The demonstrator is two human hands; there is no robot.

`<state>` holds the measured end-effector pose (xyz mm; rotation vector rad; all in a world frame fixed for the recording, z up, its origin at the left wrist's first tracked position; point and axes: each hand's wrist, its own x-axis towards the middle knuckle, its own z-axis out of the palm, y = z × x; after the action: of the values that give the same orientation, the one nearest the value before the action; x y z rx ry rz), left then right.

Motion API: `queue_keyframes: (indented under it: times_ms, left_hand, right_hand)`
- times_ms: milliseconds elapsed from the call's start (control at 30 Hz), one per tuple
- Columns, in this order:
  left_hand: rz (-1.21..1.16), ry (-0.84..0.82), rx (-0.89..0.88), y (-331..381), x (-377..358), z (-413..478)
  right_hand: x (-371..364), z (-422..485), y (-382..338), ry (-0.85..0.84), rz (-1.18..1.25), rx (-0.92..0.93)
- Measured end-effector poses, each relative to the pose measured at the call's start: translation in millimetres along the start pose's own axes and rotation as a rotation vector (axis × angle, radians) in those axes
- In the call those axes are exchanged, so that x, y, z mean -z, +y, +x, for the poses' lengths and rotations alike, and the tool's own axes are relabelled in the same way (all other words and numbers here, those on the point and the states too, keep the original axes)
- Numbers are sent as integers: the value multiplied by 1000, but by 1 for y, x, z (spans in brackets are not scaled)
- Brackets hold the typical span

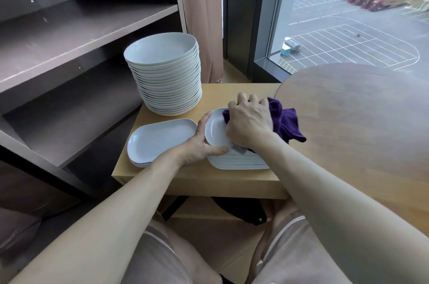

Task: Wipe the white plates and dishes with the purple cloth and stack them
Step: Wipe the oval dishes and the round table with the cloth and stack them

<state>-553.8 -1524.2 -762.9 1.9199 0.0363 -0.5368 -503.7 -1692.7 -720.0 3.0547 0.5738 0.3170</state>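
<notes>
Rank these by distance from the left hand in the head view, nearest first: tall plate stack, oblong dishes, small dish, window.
1. small dish, held in the left hand.
2. oblong dishes, just left of the hand.
3. tall plate stack, farther back.
4. window, far back right.

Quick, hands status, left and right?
Left hand: grips the small white dish by its rim.
Right hand: clutches the purple cloth on that dish.
</notes>
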Motion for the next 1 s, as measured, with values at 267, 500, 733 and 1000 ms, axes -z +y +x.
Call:
queue_keyframes:
  times_ms: [267, 500, 733, 1000]
  left_hand:
    - [278, 74, 30, 11, 4, -8]
    - [382, 24, 168, 19, 10, -13]
    - [398, 9, 154, 18, 12, -15]
    - [371, 3, 133, 14, 11, -13]
  right_hand:
    - [9, -5, -12, -90, 194, 162]
    - [23, -27, 5, -192, 207, 236]
    - [13, -46, 46, -91, 51, 143]
    - [6, -36, 74, -50, 39, -111]
